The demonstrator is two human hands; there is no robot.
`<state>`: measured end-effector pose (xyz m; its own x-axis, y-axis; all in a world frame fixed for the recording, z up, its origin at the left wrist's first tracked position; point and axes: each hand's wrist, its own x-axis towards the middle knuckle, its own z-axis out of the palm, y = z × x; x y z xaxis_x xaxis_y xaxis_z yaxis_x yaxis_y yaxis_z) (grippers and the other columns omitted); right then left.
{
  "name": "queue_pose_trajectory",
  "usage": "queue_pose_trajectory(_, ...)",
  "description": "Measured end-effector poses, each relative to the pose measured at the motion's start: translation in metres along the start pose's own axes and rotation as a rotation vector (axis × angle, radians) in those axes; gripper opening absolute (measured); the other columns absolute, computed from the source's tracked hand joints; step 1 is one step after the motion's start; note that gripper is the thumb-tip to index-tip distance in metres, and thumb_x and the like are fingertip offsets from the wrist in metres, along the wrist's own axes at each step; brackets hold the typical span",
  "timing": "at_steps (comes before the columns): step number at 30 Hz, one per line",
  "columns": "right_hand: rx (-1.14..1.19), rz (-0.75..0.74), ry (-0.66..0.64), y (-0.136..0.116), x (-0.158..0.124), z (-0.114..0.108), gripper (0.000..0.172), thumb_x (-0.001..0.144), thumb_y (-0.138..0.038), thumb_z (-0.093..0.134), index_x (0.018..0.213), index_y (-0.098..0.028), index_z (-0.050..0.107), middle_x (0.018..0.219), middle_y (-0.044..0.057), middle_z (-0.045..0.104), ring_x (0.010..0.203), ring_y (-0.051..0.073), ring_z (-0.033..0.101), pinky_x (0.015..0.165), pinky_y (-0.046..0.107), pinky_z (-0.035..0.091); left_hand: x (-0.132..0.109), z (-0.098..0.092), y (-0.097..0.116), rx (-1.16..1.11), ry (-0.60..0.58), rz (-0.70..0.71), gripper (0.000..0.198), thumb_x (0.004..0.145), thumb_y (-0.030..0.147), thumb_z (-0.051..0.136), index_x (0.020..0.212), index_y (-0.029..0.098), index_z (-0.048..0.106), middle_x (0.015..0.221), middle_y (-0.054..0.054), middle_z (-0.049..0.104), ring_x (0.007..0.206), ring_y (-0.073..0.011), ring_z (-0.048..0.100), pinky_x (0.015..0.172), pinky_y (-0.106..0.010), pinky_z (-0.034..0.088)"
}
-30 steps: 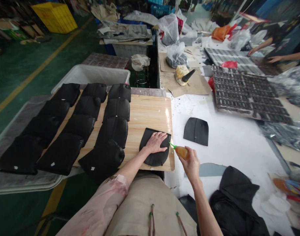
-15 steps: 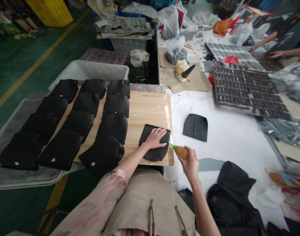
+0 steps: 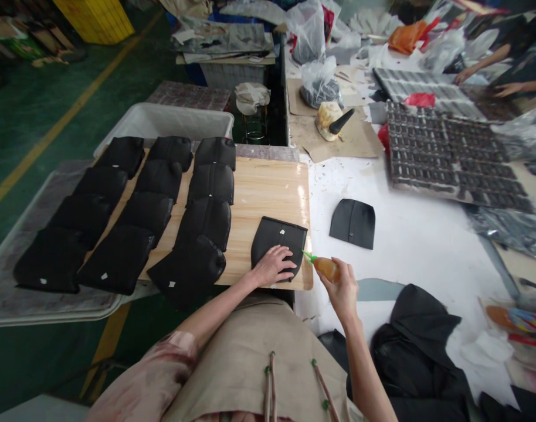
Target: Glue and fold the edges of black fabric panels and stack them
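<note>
A black leather-like piece (image 3: 277, 234) with a rounded lower edge and a small white mark lies on the wooden board (image 3: 268, 181). Spread over its lower part is my left hand (image 3: 273, 266), fingers apart and pressing flat. My right hand (image 3: 342, 287) grips a squeeze bottle (image 3: 326, 268) of amber liquid, likely glue. Its thin green nozzle points left at the right edge of the piece. Another black piece (image 3: 352, 224) rests apart on the white table surface. Overlapping black pieces (image 3: 186, 269) fill the board's left side in three rows.
A grey plastic bin (image 3: 162, 120) stands behind the board. On the table are a pot with a black handle (image 3: 332, 122), a dark gridded tray (image 3: 453, 158) and a heap of black material (image 3: 409, 351). A co-worker's hands (image 3: 483, 73) are at the far right.
My left hand has slid down toward me on the piece, uncovering its white mark. The bottle's nozzle stays by the right edge. The whole view has shifted slightly.
</note>
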<state>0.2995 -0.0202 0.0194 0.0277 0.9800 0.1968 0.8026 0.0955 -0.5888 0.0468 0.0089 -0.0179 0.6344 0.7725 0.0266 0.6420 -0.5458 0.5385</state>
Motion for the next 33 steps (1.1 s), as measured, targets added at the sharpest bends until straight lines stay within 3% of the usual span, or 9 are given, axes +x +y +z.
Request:
queue_pose_trajectory(29,0.071,0.038,-0.027,-0.007,-0.033,-0.009,0.045,0.088,-0.052,0.063,0.119,-0.021,0.055,0.102,0.008,0.060,0.091,0.026,0.061,0.076,0.037,0.050,0.002,0.005,-0.004,-0.035,0.069,0.039,0.027,0.093,0.040,0.058,0.114,0.027,0.069,0.132,-0.008,0.054,0.132,-0.0251,0.045,0.116,-0.050,0.029)
queue_pose_trajectory(33,0.077,0.042,-0.020,-0.008,-0.033,-0.009,0.044,0.088,-0.052,0.063,0.118,-0.021,0.056,0.101,0.008,0.060,0.091,0.026,0.061,0.077,0.038,0.050,0.001,0.005,-0.004,-0.013,0.043,0.101,0.023,0.092,0.040,0.059,0.104,0.027,0.072,0.131,-0.008,0.055,0.133,-0.0267,0.044,0.116,-0.053,0.028)
